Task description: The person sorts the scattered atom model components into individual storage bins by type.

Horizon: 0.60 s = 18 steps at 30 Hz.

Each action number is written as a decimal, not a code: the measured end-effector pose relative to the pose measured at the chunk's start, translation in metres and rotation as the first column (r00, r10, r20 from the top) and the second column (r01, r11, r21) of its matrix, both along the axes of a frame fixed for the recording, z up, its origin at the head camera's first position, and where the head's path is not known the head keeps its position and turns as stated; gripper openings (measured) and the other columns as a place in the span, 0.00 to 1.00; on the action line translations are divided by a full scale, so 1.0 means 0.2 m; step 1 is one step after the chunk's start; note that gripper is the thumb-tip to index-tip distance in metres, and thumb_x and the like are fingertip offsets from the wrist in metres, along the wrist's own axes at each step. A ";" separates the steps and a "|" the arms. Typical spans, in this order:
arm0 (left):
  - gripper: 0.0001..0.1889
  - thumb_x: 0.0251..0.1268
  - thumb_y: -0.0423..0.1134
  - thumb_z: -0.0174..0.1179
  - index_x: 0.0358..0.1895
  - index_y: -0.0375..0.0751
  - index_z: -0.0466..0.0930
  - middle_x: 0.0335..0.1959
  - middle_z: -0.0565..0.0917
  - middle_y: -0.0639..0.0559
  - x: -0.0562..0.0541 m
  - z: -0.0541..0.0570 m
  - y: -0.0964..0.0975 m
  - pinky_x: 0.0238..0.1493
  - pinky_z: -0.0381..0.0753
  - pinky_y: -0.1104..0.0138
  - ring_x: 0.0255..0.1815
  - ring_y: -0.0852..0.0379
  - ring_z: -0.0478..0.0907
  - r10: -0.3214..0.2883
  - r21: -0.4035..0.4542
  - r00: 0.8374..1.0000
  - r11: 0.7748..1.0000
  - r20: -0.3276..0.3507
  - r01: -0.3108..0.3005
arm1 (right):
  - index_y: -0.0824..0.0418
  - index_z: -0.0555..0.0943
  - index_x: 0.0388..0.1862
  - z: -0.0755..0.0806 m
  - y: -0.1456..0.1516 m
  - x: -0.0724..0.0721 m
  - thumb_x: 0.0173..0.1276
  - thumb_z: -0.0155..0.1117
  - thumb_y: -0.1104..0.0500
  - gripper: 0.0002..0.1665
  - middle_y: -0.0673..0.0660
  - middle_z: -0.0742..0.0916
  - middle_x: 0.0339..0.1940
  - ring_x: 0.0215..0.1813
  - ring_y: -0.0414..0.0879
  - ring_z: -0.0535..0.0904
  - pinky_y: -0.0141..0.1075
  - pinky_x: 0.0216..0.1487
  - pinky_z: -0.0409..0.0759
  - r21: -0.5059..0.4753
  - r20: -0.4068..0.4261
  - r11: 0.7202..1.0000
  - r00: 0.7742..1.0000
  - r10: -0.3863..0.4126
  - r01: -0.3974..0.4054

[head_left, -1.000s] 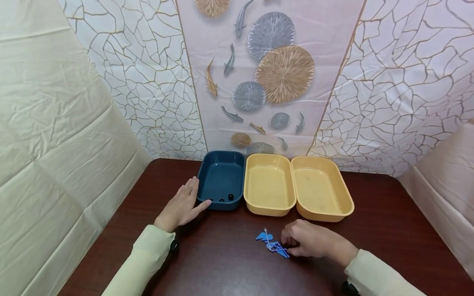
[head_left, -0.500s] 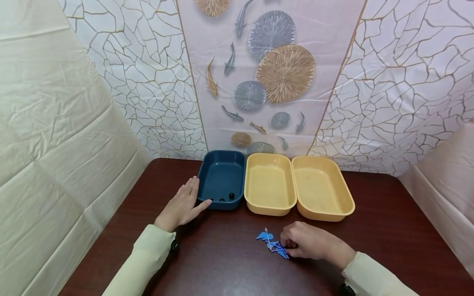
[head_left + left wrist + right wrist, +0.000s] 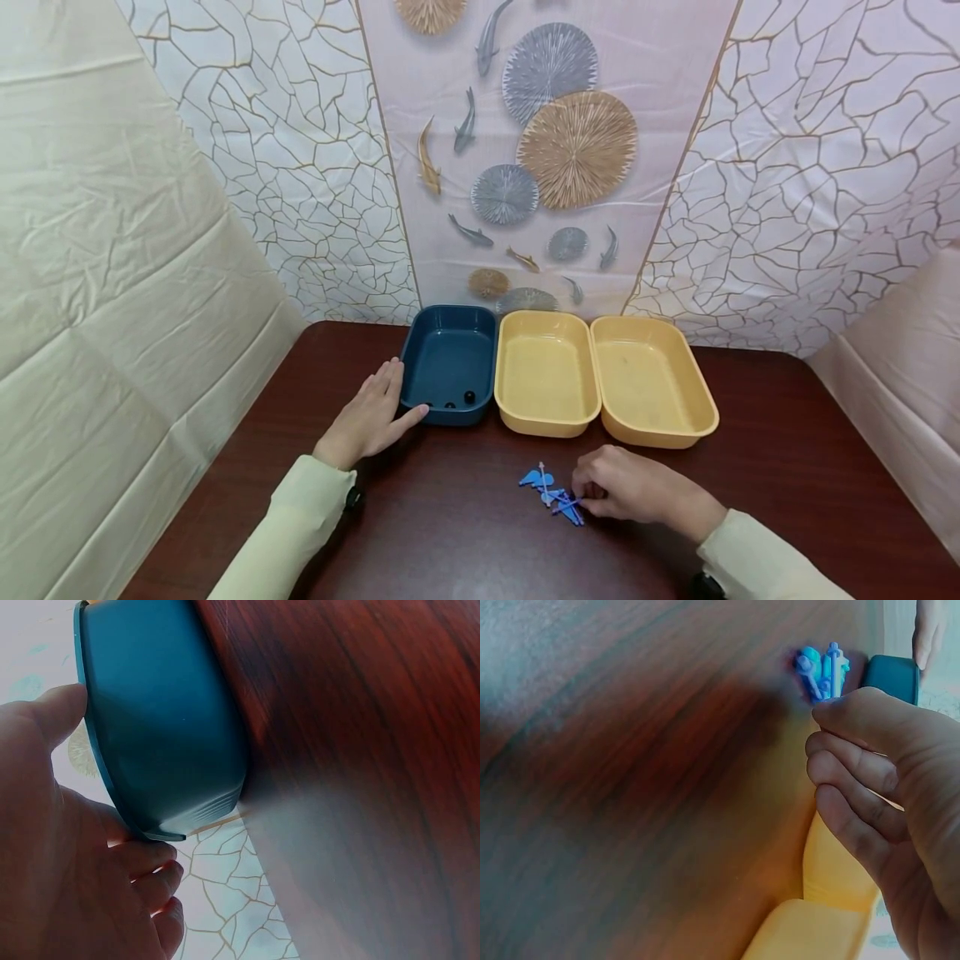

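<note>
My left hand (image 3: 367,417) rests on the dark blue bin (image 3: 453,312) at its near left corner, fingers straight along the side and thumb over the front rim. In the left wrist view, the thumb (image 3: 64,709) touches that rim. My right hand (image 3: 630,487) is at the right end of a small heap of blue plastic pieces (image 3: 537,478) on the table. Between thumb and forefinger it pinches a thin purple plastic stick (image 3: 567,505), whose free end overlaps the heap. A paler stick (image 3: 543,483) lies across the heap's left part. The right wrist view shows the curled fingers (image 3: 855,817).
Several small black balls (image 3: 469,397) lie in the near end of the blue bin. A middle yellow bin (image 3: 547,427) and a right yellow bin (image 3: 660,437) stand beside it along the back of the dark brown table (image 3: 450,533). Patterned cloth (image 3: 337,167) hangs behind.
My right hand has shifted slightly, and the purple stick in its fingertips now tilts up toward the hand. The left hand and the bins stay in place.
</note>
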<state>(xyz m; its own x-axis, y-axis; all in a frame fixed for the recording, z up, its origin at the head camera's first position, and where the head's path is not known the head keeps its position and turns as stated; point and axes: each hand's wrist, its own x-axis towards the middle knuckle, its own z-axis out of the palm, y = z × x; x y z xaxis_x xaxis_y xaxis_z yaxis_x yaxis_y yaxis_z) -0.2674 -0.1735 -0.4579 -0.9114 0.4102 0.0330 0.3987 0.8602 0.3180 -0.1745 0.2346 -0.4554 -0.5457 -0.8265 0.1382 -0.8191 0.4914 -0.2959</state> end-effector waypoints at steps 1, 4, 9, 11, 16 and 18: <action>0.51 0.79 0.66 0.49 0.85 0.28 0.45 0.88 0.48 0.33 0.00 0.00 0.00 0.87 0.50 0.42 0.89 0.34 0.47 0.000 0.000 1.000 1.000 0.000 0.000 | 0.50 0.84 0.28 0.01 0.00 0.00 0.61 0.76 0.66 0.11 0.41 0.83 0.27 0.31 0.26 0.75 0.15 0.32 0.71 -0.002 -0.004 1.000 1.000 0.000 0.000; 0.51 0.79 0.66 0.49 0.85 0.28 0.45 0.88 0.48 0.33 0.00 0.00 0.00 0.87 0.50 0.42 0.89 0.34 0.47 0.002 -0.002 1.000 1.000 0.001 -0.002 | 0.50 0.84 0.28 0.03 0.01 -0.01 0.61 0.76 0.66 0.11 0.41 0.83 0.27 0.31 0.27 0.76 0.15 0.32 0.71 -0.013 -0.010 1.000 1.000 -0.003 0.003; 0.50 0.80 0.65 0.49 0.85 0.28 0.45 0.88 0.49 0.33 0.00 0.00 0.00 0.87 0.50 0.42 0.89 0.34 0.47 -0.001 -0.007 1.000 1.000 -0.003 0.001 | 0.49 0.83 0.28 0.10 0.03 -0.03 0.62 0.76 0.67 0.13 0.40 0.83 0.27 0.31 0.27 0.75 0.16 0.32 0.72 -0.022 -0.036 1.000 0.999 -0.007 0.006; 0.50 0.80 0.65 0.49 0.85 0.28 0.45 0.88 0.49 0.33 0.00 0.00 0.00 0.87 0.50 0.42 0.89 0.34 0.47 -0.001 -0.008 1.000 1.000 -0.003 0.001 | 0.49 0.83 0.27 0.13 0.04 -0.03 0.62 0.76 0.67 0.14 0.41 0.82 0.27 0.31 0.28 0.75 0.17 0.31 0.72 -0.019 -0.048 1.000 0.999 -0.014 0.013; 0.50 0.80 0.65 0.49 0.85 0.28 0.45 0.88 0.49 0.33 0.00 0.00 0.00 0.87 0.50 0.42 0.89 0.35 0.47 -0.001 -0.009 1.000 1.000 0.000 0.001 | 0.49 0.83 0.27 0.22 0.05 -0.05 0.62 0.76 0.67 0.14 0.40 0.82 0.25 0.30 0.28 0.75 0.19 0.29 0.73 0.000 -0.067 0.999 0.997 -0.036 0.036; 0.50 0.80 0.65 0.49 0.85 0.28 0.45 0.88 0.49 0.33 0.00 0.00 0.00 0.87 0.50 0.42 0.89 0.35 0.47 0.000 -0.009 1.000 1.000 0.000 0.000 | 0.49 0.83 0.26 0.25 0.05 -0.07 0.62 0.75 0.67 0.14 0.40 0.81 0.24 0.29 0.29 0.75 0.19 0.29 0.73 0.008 -0.073 0.999 0.996 -0.043 0.043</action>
<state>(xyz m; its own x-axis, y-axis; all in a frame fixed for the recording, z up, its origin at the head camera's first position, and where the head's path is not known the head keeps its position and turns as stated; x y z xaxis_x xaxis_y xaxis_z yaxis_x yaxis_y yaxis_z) -0.2677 -0.1730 -0.4575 -0.9113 0.4107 0.0294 0.3989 0.8630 0.3100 -0.1880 0.2446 -0.4057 -0.5695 -0.8039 0.1714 -0.8165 0.5291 -0.2312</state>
